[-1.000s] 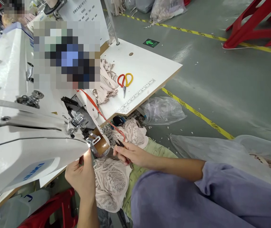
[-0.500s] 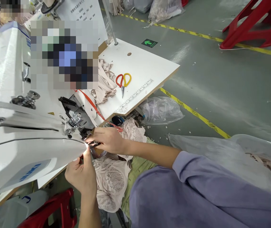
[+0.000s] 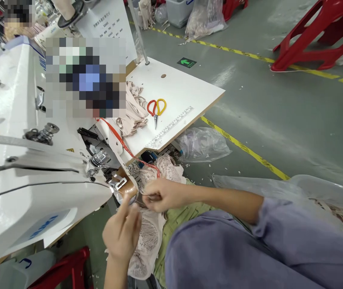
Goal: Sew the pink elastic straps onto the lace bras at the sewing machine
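Note:
My left hand (image 3: pixel 122 230) is raised below the sewing machine head (image 3: pixel 51 192), its fingers stretched out and slightly blurred, with nothing visible in them. My right hand (image 3: pixel 167 194) is closed beside the brown curved machine arm (image 3: pixel 128 189). A small dark object shows at its curled fingers, too hidden to name. Below and behind my hands hangs a pale pink lace bra (image 3: pixel 149 237), with another lace cup (image 3: pixel 167 166) farther back under the table edge. An orange-red ribbon (image 3: pixel 117 136) runs from the machine down to the lace near my right hand.
Scissors (image 3: pixel 156 112) with red and yellow handles lie on the white table (image 3: pixel 189 90) beside a bundle of beige straps (image 3: pixel 132 114) and a printed ruler. Red stools (image 3: pixel 318 40) stand on the floor. A clear plastic tub (image 3: pixel 318 184) holds straps at the right.
Both hands have drawn away from the needle area, the right one moving rightward and the left one down and right. The brown machine arm has come into sight.

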### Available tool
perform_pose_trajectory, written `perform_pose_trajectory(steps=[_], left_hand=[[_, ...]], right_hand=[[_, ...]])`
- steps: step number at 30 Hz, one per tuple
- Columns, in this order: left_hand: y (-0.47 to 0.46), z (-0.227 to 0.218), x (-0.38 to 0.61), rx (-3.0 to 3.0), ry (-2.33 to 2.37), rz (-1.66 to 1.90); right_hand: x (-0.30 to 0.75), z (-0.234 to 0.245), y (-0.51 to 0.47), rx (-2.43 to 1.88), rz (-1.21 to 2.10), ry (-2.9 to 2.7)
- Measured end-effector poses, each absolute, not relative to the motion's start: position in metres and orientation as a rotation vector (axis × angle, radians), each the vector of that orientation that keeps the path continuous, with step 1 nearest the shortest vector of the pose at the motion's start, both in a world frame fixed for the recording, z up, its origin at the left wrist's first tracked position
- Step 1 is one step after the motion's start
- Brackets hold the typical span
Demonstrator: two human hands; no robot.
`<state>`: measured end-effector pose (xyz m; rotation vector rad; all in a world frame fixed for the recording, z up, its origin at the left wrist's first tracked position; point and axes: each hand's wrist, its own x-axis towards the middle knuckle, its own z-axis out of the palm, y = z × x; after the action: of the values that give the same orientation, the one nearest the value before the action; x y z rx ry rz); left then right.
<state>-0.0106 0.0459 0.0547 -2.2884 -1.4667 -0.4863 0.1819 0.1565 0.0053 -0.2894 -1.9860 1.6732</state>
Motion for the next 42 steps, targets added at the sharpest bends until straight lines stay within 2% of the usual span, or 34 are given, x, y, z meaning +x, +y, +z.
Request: perform_pose_trajectory(steps=[2,4,7,9,13,16,24,28,30,32,34,35,38,42], left_hand=[[0.049,0.056,-0.012,-2.487,-1.282,-0.469],[0.055,0.059,-0.016,-2.511,-1.249,-0.512],[0.061,0.059,-0.022,-2.336,-1.35,-0.665],[0.063,0.056,-0.019,-2.202,-1.474,-0.746],[0.061,0.051,0.005,-1.916,-1.833,-0.826],[0.057,0.05,0.023,-1.773,-1.956,-0.862],[0.051,0.043,0.027,-1.818,-1.917,-0.952],[0.062,0.035,0.02,-1.632,-2.017,-0.885],[0.069,0.031,0.016,-1.534,-2.117,-0.805],[0.075,0.028,0.011,-1.461,-2.164,-0.778],[0.078,0.023,0.007,-1.403,-2.151,-0.811],[0.078,0.021,0.005,-1.39,-2.14,-0.832],[0.077,0.014,0.0,-1.396,-2.109,-0.881],[0.075,0.011,-0.001,-1.389,-2.133,-0.845]], right_hand=[[0.214,0.0,0.157,-0.217,2.133,-1.875],[0.239,-0.008,0.164,-0.334,2.359,-1.588],[0.247,-0.018,0.173,-0.658,2.248,-1.156],[0.234,-0.018,0.167,-0.725,2.246,-1.03],[0.189,-0.003,0.13,-0.489,2.679,-0.732],[0.166,0.011,0.108,-0.389,2.708,-0.57],[0.155,0.015,0.105,-0.36,2.445,-0.727],[0.182,-0.02,0.137,-0.723,2.187,-1.183],[0.208,-0.05,0.163,-1.107,1.81,-1.55],[0.238,-0.084,0.189,-1.534,1.289,-1.874],[0.267,-0.117,0.207,-1.732,0.863,-2.171],[0.278,-0.131,0.212,-1.777,0.779,-2.267],[0.299,-0.16,0.211,-1.787,0.805,-2.366],[0.299,-0.175,0.199,-1.73,0.905,-2.414]])
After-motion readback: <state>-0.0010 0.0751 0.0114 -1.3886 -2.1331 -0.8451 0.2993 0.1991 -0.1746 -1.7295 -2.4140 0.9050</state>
